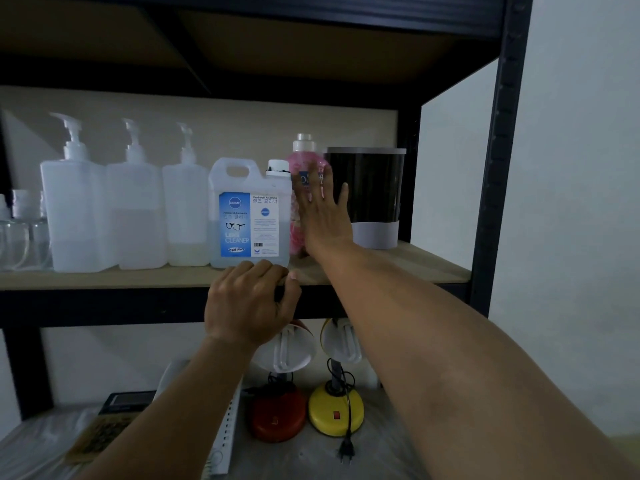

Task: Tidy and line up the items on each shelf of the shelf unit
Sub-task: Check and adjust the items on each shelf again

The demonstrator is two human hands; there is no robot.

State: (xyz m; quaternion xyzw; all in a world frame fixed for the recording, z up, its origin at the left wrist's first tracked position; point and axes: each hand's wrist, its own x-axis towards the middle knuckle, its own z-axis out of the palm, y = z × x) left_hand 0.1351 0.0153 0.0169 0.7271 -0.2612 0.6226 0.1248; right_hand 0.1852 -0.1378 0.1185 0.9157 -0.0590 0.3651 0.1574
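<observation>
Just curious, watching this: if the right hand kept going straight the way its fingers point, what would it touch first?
Probably the pink bottle: the right hand lies flat against or just before it; depth is unclear.

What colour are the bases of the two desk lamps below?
One lamp base is red, the other lamp base yellow; head view.
</observation>
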